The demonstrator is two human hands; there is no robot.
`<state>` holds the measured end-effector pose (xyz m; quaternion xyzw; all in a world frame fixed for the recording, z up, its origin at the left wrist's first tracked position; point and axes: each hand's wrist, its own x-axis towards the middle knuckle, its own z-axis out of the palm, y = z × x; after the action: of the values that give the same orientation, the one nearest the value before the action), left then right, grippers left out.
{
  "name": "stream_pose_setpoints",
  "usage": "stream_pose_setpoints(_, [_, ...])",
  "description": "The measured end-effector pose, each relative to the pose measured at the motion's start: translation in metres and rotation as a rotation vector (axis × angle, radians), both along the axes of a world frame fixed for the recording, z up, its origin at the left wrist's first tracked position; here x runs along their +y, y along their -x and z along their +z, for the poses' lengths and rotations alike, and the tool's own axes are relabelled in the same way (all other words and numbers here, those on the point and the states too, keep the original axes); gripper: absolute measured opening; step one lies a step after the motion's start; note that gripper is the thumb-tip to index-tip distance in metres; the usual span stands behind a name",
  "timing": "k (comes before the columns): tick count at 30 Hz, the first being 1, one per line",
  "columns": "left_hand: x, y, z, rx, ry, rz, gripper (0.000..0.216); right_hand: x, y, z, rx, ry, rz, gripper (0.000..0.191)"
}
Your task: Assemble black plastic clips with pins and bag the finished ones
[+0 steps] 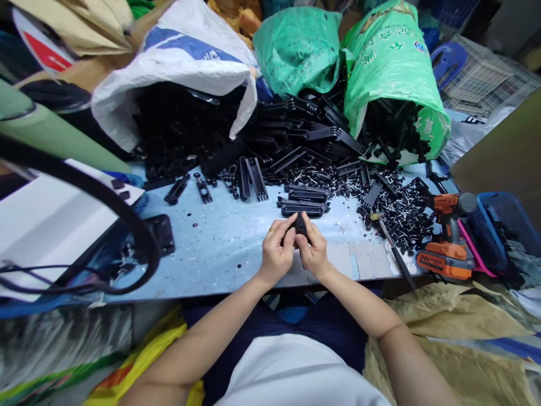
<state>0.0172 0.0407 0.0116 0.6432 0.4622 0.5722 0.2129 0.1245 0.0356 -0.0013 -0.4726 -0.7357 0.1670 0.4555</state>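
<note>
Between both hands, above the front of the blue table, is a small black plastic part (pixel 300 225). My left hand (pixel 278 246) is closed, thumb and fingers pinching it from the left. From the right, my right hand (pixel 313 248) pinches the same part, also closed. The fingers cover much of it, so its full shape is hidden. Just beyond the fingertips lie several long black hinged arms (pixel 304 200) stacked side by side. Farther left, more black slotted arms (pixel 253 179) and a short black bracket piece (pixel 203 188) rest on the table.
A white sack (pixel 198 62) and a green sack (pixel 393 73) spill black parts at the back. Screws and small pieces (pixel 401 214) heap on the right, near a hammer (pixel 395 248) and an orange cordless drill (pixel 446 248). A black cable (pixel 146 237) loops at left.
</note>
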Motion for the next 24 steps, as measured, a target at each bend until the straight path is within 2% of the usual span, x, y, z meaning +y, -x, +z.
stream_pose_setpoints(3, [-0.015,-0.002,-0.028,-0.058,0.26,0.035,0.039,0.016,-0.019,0.005,-0.3,0.164,0.152,0.048])
stream_pose_setpoints(5, [-0.026,0.001,-0.044,0.01,0.396,0.036,0.047,0.036,-0.044,0.018,-0.531,0.265,0.134,0.044])
stream_pose_setpoints(7, [-0.034,0.005,-0.049,0.2,0.393,0.062,0.055,0.065,-0.076,0.036,-0.685,0.32,-0.063,0.04])
stream_pose_setpoints(9, [-0.033,0.007,-0.043,0.462,0.265,0.018,0.058,0.098,-0.113,0.054,-0.772,0.347,-0.432,0.039])
stream_pose_setpoints(11, [-0.024,0.005,-0.031,0.73,0.117,-0.182,0.054,0.127,-0.147,0.066,-0.857,0.447,-0.775,0.039])
stream_pose_setpoints(13, [-0.011,0.0,-0.021,0.96,0.034,-0.444,0.049,0.144,-0.172,0.073,-0.897,0.593,-0.878,0.034])
stream_pose_setpoints(14, [-0.006,-0.002,-0.018,1.05,0.024,-0.536,0.049,0.147,-0.18,0.075,-0.905,0.632,-0.876,0.032])
stream_pose_setpoints(16, [0.001,-0.003,-0.015,1.17,0.041,-0.595,0.05,0.142,-0.186,0.077,-0.915,0.624,-0.831,0.031])
stream_pose_setpoints(19, [-0.001,0.003,-0.018,1.229,0.111,-0.495,0.049,0.116,-0.175,0.08,-0.957,0.584,-0.737,0.034])
stream_pose_setpoints(22, [-0.009,0.009,-0.02,1.196,0.216,-0.403,0.042,0.074,-0.15,0.082,-1.013,0.571,-0.494,0.033])
stream_pose_setpoints(24, [-0.01,0.009,-0.019,1.132,0.25,-0.425,0.036,0.041,-0.133,0.078,-1.059,0.563,-0.202,0.027])
